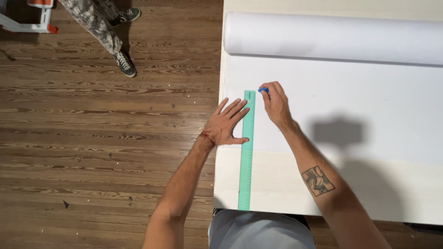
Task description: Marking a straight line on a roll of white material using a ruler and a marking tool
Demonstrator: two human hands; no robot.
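White sheet (350,110) lay unrolled across the pale worktop (277,184), its roll (332,37) resting along the far side. A green ruler (247,152) ran from the near edge of the worktop up onto the sheet, close to the sheet's left edge. The left hand (226,125) lay flat and open, fingers spread, pressing on the ruler's left side about midway along the part over the sheet. The right hand (276,103) was closed in a pinch on a small blue marker (263,90), its tip just beside the ruler's far end, on the right.

To mark well here, the flat hand probably needed steady downward pressure so the ruler could not pivot, with the fingertips kept clear of the drawing edge. The marker would best stay tight against that edge, at an even tilt.

On the wood floor (101,138) to the left stood another person's legs and sneakers (125,64).
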